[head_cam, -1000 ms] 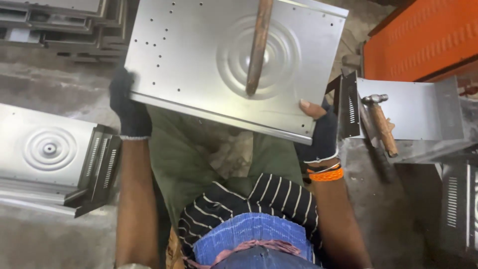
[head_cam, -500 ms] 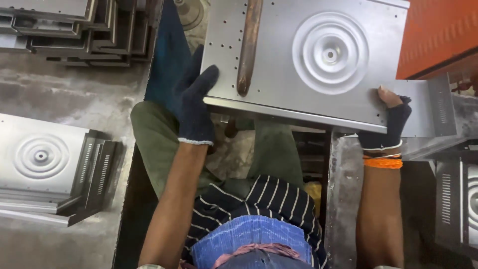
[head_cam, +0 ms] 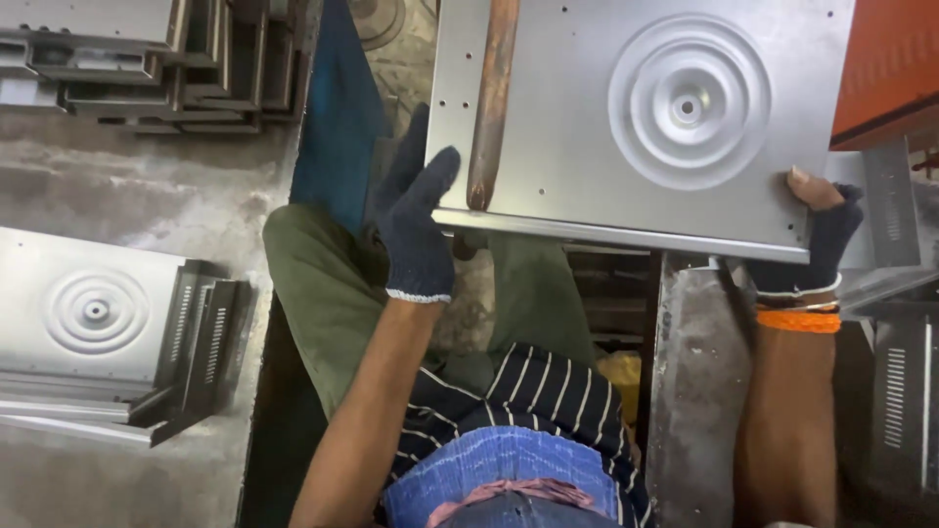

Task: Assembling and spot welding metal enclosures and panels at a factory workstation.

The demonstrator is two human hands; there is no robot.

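across my lap, held out over my green trousers (head_cam: 323, 293), sits the flat steel panel (head_cam: 587, 127), a grey sheet with a stamped ring of circles (head_cam: 688, 103) on its right half and small punched holes along its left edge. my left hand (head_cam: 416, 220), in a dark knit glove with a white cuff, is closed on the panel's near left corner, thumb lying on top of the sheet and the fingers hidden under the folded lip. my right hand (head_cam: 817, 235), in a dark fingerless glove with an orange band (head_cam: 797, 320) at the wrist, clamps the near right corner, bare thumb pressed on the top face. a rusty brown bar (head_cam: 492, 103) lies on the panel's left part, running away from me, its near end just beside my left thumb. to my left on the concrete floor (head_cam: 137, 186) lies a stack of like panels (head_cam: 98, 328), the top one showing the same stamped circles, with slotted side pieces (head_cam: 201, 337) leaning at its right edge. further off at the upper left stand more folded steel parts (head_cam: 147, 59). at the upper right corner is an orange painted sheet (head_cam: 895, 64); i can make out no label on it. below the panel, by my right arm, a dull steel plate (head_cam: 699, 381) stands on edge, and a slotted grey part (head_cam: 905, 391) sits at the far right.
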